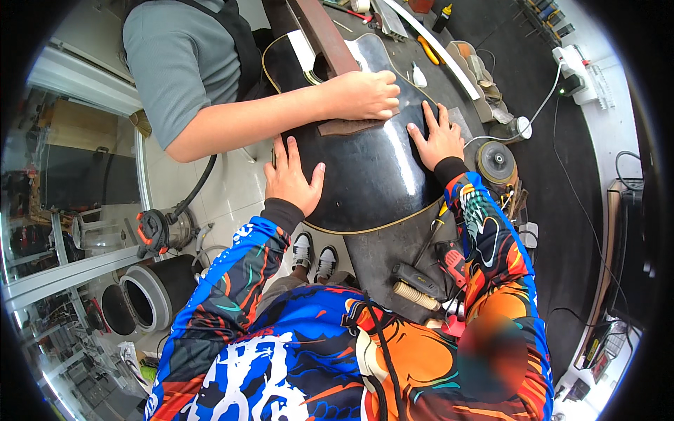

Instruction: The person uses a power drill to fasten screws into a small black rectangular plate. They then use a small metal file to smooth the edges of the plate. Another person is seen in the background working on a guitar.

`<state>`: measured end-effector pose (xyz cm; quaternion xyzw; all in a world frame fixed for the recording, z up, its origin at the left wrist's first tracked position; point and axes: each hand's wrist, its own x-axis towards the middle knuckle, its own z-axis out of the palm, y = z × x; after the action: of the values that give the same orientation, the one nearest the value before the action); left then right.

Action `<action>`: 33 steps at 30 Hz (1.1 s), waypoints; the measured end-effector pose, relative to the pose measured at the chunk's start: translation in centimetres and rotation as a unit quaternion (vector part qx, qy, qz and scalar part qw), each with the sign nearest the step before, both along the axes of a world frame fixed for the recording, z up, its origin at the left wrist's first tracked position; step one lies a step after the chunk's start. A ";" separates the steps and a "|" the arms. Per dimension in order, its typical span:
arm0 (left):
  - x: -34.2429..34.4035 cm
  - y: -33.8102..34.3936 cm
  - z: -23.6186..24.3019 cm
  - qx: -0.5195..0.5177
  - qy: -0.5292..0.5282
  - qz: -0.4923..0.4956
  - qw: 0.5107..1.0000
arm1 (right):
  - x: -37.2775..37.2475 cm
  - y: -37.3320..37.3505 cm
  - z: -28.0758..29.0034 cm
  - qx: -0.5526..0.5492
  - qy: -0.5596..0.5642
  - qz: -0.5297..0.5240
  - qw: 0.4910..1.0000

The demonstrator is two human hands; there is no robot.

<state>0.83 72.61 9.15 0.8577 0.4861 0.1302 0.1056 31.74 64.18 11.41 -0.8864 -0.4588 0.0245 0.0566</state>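
A black glossy acoustic guitar [372, 189] with a pale edge lies face up on the workbench, its lower end towards me. My left hand [291, 181] rests spread on the left side of its body, and my right hand [439, 140] lies on the right side, fingers apart. Neither holds anything. Between them, a co-worker's closed hand [365, 95] presses at a dark brown bridge-like strip [351, 127] on the top; what that fist grips is hidden. A long reddish-brown bar [326, 38] reaches over the sound hole.
The co-worker's grey sleeve [175, 77] is at the left. Right of the guitar stand a round disc tool [497, 163], a small white bottle [419, 76] and a jar [516, 129]. A red tool [451, 261] and a dark-handled brush [415, 295] lie nearer. A vacuum [165, 230] stands on the floor.
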 end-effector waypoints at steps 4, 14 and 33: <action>-0.2 0.3 -0.7 0.025 -0.022 -0.008 0.999 | 0.1 0.2 -0.2 0.003 -0.011 0.002 1.000; -0.4 -0.5 0.2 -0.003 -0.008 0.002 1.000 | -0.2 -0.5 -0.3 0.000 0.003 0.003 1.000; -0.2 0.2 -1.0 0.023 -0.011 0.004 1.000 | 0.2 0.0 -0.5 0.007 -0.009 0.004 1.000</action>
<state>0.66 72.85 8.12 0.8566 0.4850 0.1509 0.0904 31.92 64.18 10.88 -0.8844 -0.4628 0.0133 0.0588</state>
